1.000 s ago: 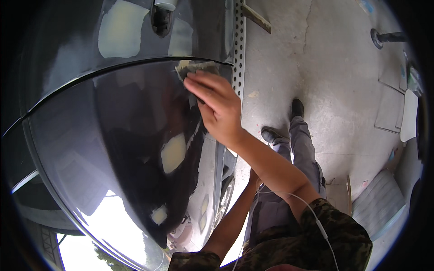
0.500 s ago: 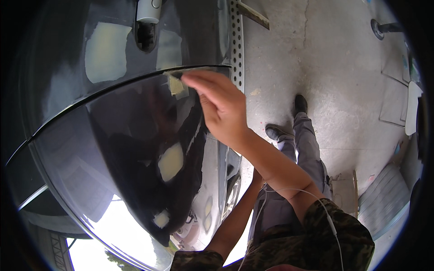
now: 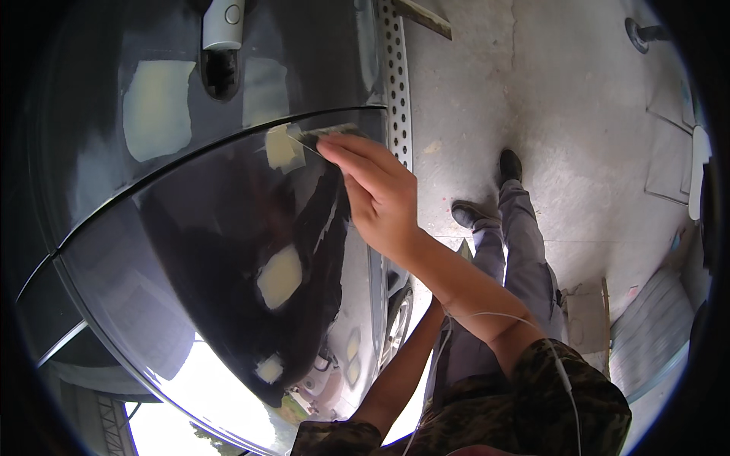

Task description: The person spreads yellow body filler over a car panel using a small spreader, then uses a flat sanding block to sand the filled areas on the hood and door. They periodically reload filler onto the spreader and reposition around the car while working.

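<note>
My right hand (image 3: pixel 382 194) pinches a thin, greyish-olive flat spreader (image 3: pixel 336 131) against the dark car panel (image 3: pixel 228 220), just below the curved seam. A pale filler patch (image 3: pixel 282 149) lies at the spreader's left; more patches (image 3: pixel 280 276) show lower down and on the upper panel (image 3: pixel 91 91). My left forearm (image 3: pixel 391 384) rises from the lower edge beside the car; its hand is hidden behind my right arm, and a flat grey edge (image 3: pixel 464 247) sticks up there.
A silver door handle (image 3: pixel 223 21) sits on the upper panel. A perforated strip (image 3: pixel 395 91) runs along the car. My shoes (image 3: pixel 509 163) stand on the concrete floor (image 3: pixel 570 175). A stand (image 3: pixel 636 34), wire frame (image 3: pixel 646 148) and grey sheet (image 3: pixel 645 327) are at the right.
My right hand and spreader have moved right across the filler near the seam, uncovering more of that pale patch. The view has shifted, so the handle appears farther left and lower.
</note>
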{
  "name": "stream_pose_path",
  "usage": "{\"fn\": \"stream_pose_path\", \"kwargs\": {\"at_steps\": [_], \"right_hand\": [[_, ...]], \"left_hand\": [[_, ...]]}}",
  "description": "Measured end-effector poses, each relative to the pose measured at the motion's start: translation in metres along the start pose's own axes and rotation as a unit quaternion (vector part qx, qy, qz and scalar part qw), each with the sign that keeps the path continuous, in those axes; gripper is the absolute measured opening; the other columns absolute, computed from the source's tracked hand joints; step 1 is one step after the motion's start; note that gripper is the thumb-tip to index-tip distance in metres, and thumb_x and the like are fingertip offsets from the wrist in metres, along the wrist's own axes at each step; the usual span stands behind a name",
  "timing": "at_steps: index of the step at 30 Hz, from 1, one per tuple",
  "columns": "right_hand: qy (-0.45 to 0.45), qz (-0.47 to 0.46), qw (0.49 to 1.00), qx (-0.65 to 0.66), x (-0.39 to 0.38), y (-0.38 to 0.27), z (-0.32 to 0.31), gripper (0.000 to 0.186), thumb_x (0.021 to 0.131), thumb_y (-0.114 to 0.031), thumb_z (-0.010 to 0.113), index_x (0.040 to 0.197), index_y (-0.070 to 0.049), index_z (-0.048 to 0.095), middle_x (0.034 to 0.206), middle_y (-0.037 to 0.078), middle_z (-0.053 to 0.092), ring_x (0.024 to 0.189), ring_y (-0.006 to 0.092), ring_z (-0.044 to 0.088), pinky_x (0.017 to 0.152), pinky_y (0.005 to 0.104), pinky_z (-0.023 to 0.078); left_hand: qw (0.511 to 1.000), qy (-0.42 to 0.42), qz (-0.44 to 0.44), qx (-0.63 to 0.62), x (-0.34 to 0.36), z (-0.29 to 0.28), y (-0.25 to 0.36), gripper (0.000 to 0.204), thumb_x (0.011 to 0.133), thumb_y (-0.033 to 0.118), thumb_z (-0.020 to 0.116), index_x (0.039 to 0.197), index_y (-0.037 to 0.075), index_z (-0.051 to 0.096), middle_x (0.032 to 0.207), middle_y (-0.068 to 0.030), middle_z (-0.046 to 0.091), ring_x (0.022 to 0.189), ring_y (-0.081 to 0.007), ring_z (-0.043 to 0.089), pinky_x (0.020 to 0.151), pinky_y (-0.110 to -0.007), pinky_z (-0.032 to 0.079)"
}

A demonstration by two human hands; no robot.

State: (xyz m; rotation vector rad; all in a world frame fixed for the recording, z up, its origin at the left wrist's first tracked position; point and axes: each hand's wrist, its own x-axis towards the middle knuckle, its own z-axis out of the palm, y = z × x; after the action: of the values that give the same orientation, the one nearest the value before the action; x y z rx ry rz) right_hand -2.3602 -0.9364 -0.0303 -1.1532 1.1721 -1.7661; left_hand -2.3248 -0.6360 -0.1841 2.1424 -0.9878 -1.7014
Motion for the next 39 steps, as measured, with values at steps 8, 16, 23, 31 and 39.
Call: {"fn": "stream_pose_path", "kwargs": {"at_steps": [8, 16, 23, 31, 39], "right_hand": [[-0.003, -0.023, 1.0, -0.018, -0.009, 0.009, 0.027, 0.052, 0.074, 0.02, 0.063, 0.119, -0.005, 0.07, 0.119, 0.012, 0.068, 0.112, 0.0293, 0.066, 0.093, 0.0351, 0.056], [0.018, -0.034, 0.999, -0.004, -0.015, 0.01, 0.011, 0.045, 0.078, 0.019, 0.062, 0.116, -0.004, 0.071, 0.118, 0.013, 0.068, 0.108, 0.0284, 0.068, 0.092, 0.0337, 0.056], [0.01, -0.002, 1.0, 0.007, 0.002, 0.014, 0.022, 0.041, 0.079, 0.013, 0.066, 0.115, -0.007, 0.07, 0.114, 0.009, 0.069, 0.1, 0.0284, 0.069, 0.083, 0.035, 0.058], [-0.014, -0.024, 1.0, 0.004, -0.017, 0.007, 0.01, 0.045, 0.078, 0.019, 0.061, 0.116, -0.003, 0.071, 0.118, 0.012, 0.069, 0.107, 0.0277, 0.068, 0.089, 0.0325, 0.057], [0.044, -0.019, 0.999, 0.022, 0.003, 0.009, 0.028, 0.046, 0.08, 0.02, 0.061, 0.118, -0.004, 0.07, 0.12, 0.012, 0.068, 0.107, 0.0268, 0.068, 0.089, 0.0308, 0.057]], "left_hand": [[1.0, -0.004, -0.004, 0.012, -0.001, -0.005, 0.0, 0.027, 0.095, 0.031, 0.068, 0.097, 0.005, 0.06, 0.089, -0.0069, 0.063, 0.081, -0.0172, 0.059, 0.072, -0.036, 0.045], [1.0, -0.006, -0.006, 0.021, -0.001, -0.003, 0.004, 0.026, 0.096, 0.031, 0.067, 0.092, 0.007, 0.059, 0.084, -0.0051, 0.062, 0.076, -0.0157, 0.057, 0.068, -0.035, 0.044], [0.999, -0.003, -0.004, 0.031, -0.003, -0.006, 0.005, 0.027, 0.097, 0.032, 0.067, 0.088, 0.008, 0.059, 0.08, -0.0036, 0.061, 0.072, -0.0143, 0.055, 0.064, -0.035, 0.043], [0.999, 0.002, -0.006, 0.033, -0.002, -0.007, 0.007, 0.029, 0.098, 0.033, 0.066, 0.084, 0.009, 0.058, 0.075, -0.0019, 0.059, 0.066, -0.0128, 0.054, 0.06, -0.034, 0.042], [0.998, 0.012, 0.007, 0.066, -0.008, -0.012, 0.008, 0.032, 0.099, 0.034, 0.065, 0.079, 0.01, 0.057, 0.07, -0.0002, 0.058, 0.061, -0.0113, 0.052, 0.056, -0.033, 0.04]]}}
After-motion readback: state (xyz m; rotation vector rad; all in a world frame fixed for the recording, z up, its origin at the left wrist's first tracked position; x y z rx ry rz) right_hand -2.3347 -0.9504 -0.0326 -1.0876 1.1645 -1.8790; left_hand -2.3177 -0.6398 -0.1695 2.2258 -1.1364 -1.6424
